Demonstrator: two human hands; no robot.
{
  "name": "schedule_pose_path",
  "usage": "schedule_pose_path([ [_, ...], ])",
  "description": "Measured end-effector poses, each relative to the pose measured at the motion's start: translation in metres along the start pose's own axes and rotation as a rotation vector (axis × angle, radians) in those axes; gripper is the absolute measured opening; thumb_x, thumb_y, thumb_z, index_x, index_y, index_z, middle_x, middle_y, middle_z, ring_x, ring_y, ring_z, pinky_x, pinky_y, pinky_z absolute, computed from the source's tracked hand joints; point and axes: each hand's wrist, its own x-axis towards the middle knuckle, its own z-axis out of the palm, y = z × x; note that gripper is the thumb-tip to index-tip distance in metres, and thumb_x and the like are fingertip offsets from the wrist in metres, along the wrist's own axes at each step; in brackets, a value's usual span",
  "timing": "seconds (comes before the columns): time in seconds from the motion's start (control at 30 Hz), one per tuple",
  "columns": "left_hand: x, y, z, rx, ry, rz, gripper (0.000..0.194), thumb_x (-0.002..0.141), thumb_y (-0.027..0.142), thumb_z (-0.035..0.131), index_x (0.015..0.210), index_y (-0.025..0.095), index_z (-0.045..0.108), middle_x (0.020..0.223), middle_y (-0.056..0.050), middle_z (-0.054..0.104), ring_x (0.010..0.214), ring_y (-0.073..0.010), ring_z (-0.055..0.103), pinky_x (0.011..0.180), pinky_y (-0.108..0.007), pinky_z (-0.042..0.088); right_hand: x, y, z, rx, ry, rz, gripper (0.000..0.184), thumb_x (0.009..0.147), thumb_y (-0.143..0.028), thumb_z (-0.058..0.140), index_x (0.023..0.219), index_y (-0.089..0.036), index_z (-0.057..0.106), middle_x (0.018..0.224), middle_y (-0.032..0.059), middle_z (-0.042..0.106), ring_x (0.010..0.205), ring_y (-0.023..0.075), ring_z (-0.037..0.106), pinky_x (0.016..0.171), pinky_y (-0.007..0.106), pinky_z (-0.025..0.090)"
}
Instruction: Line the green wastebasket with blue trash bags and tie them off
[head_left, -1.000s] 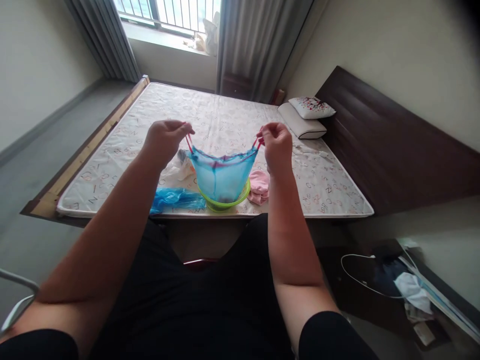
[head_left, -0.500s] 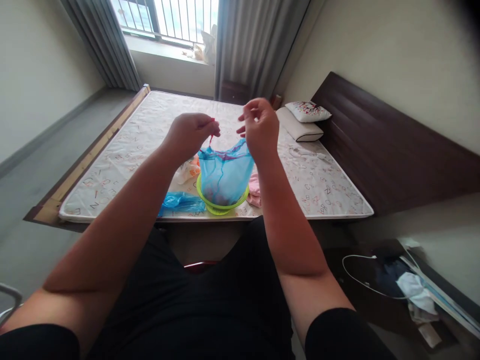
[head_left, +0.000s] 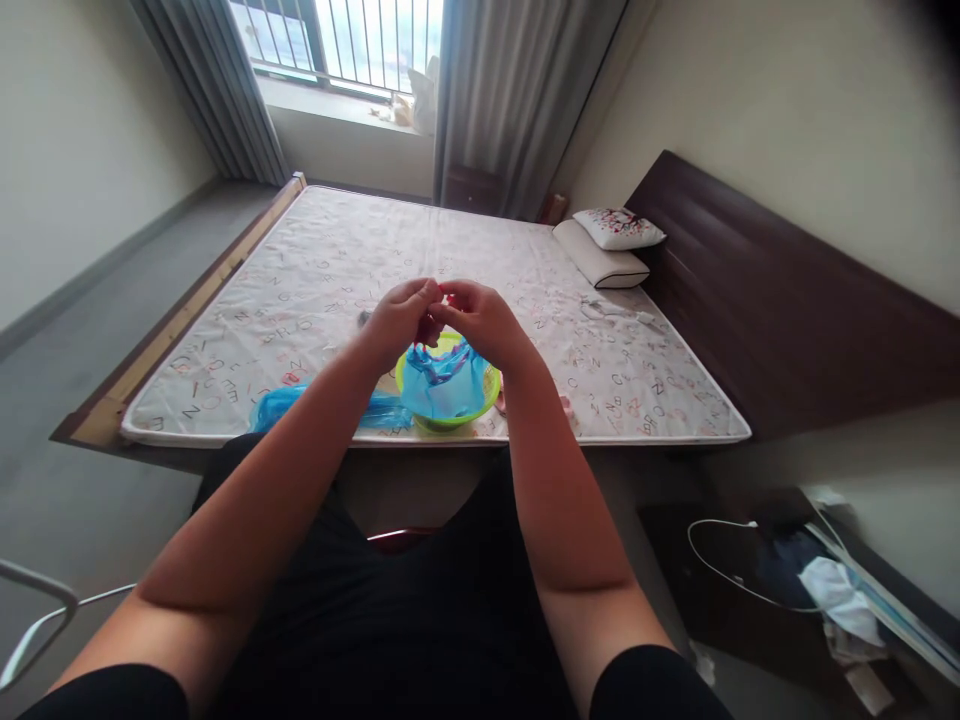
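Note:
My left hand (head_left: 407, 318) and my right hand (head_left: 481, 318) meet above a green basket (head_left: 444, 425) near the front edge of the mattress. Both have their fingers pinched on a thin red drawstring (head_left: 449, 299), most of it hidden by the fingers. Below them a translucent blue drawstring bag (head_left: 445, 390) sits in the basket, its purplish gathered rim just beneath my fingers. What the bag contains is not clear.
Crumpled blue plastic (head_left: 281, 406) lies left of the basket on the patterned mattress (head_left: 360, 240). Pink cloth (head_left: 501, 402) shows partly behind my right forearm. Pillows (head_left: 619, 228) rest by the dark headboard (head_left: 750, 260). A cable (head_left: 720, 570) lies at lower right.
Both hands have come down and together over the basket; before, they were apart and higher. The bag, earlier pulled up tall, has sunk into the basket. More blue plastic shows at left.

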Motion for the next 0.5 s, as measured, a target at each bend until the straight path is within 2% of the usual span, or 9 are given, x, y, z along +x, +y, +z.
schedule_pose_path([
  [0.17,-0.009,-0.026,0.007,-0.037,-0.006,-0.026,0.044,0.101,0.060,0.058,0.080,0.022,0.055,0.060,0.001,0.052,0.045,-0.0110,0.047,0.044,-0.026,0.035,-0.014,0.009,-0.002,-0.169,0.012,0.035,0.025,0.084,-0.046,0.081,0.082,-0.022,0.072,0.073,0.0000,0.069,0.072,0.0147,0.060,0.068,0.028,0.048],
  [0.3,-0.020,-0.040,0.006,-0.064,-0.063,-0.028,0.040,0.096,0.058,0.065,0.085,0.021,0.055,0.066,0.000,0.058,0.044,-0.0088,0.047,0.043,-0.025,0.031,-0.021,0.012,0.002,-0.327,0.079,0.047,0.018,0.087,-0.031,0.074,0.073,-0.022,0.067,0.068,-0.0007,0.064,0.067,0.0144,0.055,0.065,0.028,0.043],
  [0.4,-0.029,-0.048,0.006,-0.140,-0.085,-0.042,0.034,0.093,0.053,0.070,0.101,0.022,0.057,0.067,0.001,0.061,0.044,-0.0094,0.047,0.044,-0.026,0.031,-0.025,0.015,0.009,-0.407,0.185,0.050,0.017,0.087,-0.028,0.072,0.073,-0.022,0.064,0.068,-0.0014,0.060,0.067,0.0144,0.052,0.065,0.029,0.041],
  [0.5,-0.036,-0.058,0.009,-0.203,-0.030,-0.029,0.040,0.090,0.048,0.072,0.115,0.024,0.052,0.066,0.003,0.062,0.044,-0.0095,0.045,0.045,-0.025,0.033,-0.026,0.018,0.017,-0.362,0.354,0.034,0.019,0.092,-0.033,0.067,0.077,-0.023,0.061,0.069,-0.0018,0.057,0.067,0.0141,0.051,0.065,0.029,0.041],
])
